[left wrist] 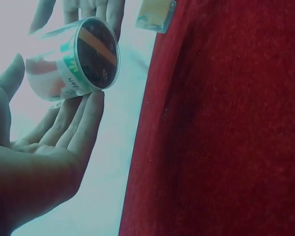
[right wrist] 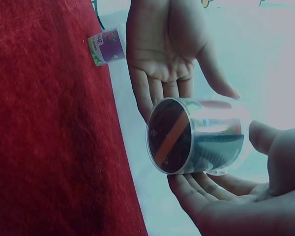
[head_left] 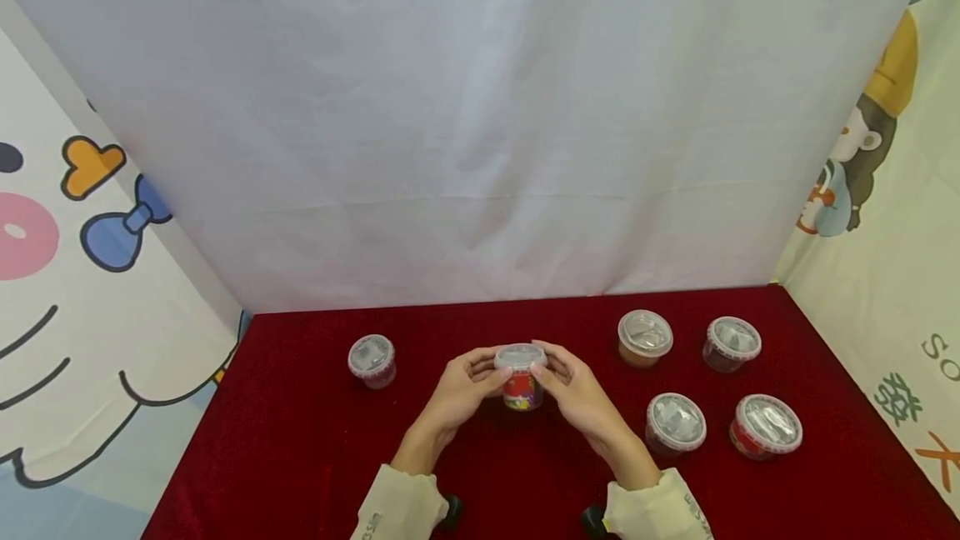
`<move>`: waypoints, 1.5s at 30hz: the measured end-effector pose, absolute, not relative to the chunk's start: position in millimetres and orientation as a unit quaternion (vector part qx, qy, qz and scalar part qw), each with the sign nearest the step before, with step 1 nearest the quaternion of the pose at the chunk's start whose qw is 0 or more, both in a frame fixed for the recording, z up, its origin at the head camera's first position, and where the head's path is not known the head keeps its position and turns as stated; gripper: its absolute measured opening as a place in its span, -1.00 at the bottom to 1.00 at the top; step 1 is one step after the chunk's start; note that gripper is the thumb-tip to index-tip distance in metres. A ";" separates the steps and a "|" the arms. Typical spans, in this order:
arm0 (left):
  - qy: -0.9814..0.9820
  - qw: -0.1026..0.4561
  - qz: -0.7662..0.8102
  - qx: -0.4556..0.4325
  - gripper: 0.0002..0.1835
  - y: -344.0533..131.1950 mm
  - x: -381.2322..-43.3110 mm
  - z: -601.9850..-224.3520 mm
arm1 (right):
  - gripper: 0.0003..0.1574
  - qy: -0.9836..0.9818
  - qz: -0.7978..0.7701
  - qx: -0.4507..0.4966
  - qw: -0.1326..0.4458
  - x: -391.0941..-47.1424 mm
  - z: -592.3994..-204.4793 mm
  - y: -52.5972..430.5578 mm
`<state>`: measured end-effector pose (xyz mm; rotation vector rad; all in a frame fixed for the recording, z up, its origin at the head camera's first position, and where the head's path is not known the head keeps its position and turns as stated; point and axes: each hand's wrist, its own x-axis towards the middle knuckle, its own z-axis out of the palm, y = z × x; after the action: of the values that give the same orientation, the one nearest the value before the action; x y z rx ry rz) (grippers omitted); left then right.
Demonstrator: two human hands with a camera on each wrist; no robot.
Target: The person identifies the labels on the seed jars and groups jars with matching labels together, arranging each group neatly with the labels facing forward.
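A small clear plastic tub point(head_left: 521, 392) with a translucent lid and a red, colourful label is held between both hands, raised above the red cloth. My left hand point(head_left: 459, 394) grips its left side, thumb at the front near the lid and fingers behind. Opposite it, my right hand point(head_left: 579, 397) grips the right side in the same way. Through the tub's base point(left wrist: 97, 53) in the left wrist view, dark contents and an orange strip show. The lid side of the tub point(right wrist: 216, 132) faces away in the right wrist view.
Another lidded tub point(head_left: 372, 361) stands to the left on the red cloth point(head_left: 300, 440). On the right stand several more: a brownish one point(head_left: 645, 338), dark ones point(head_left: 732, 343) point(head_left: 676, 423) and a red one point(head_left: 766, 427). A pale curtain point(head_left: 480, 123) hangs behind.
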<state>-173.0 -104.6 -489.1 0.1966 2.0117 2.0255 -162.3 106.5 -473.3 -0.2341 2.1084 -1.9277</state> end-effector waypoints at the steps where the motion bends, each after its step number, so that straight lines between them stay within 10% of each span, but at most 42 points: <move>1: 0.697 0.137 0.701 0.064 -0.42 -104.1 -172.5 -488.6 | -0.32 0.730 -0.665 -0.078 0.134 -161.8 -473.1 105.2; 45: 0.688 0.157 0.707 0.050 -0.41 -107.0 -169.2 -484.8 | -0.34 0.714 -0.680 -0.079 0.146 -160.4 -472.2 104.0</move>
<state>-169.2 -107.0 -484.8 0.1429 1.9674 2.0239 -160.4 104.0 -472.2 -0.2274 2.0567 -1.9583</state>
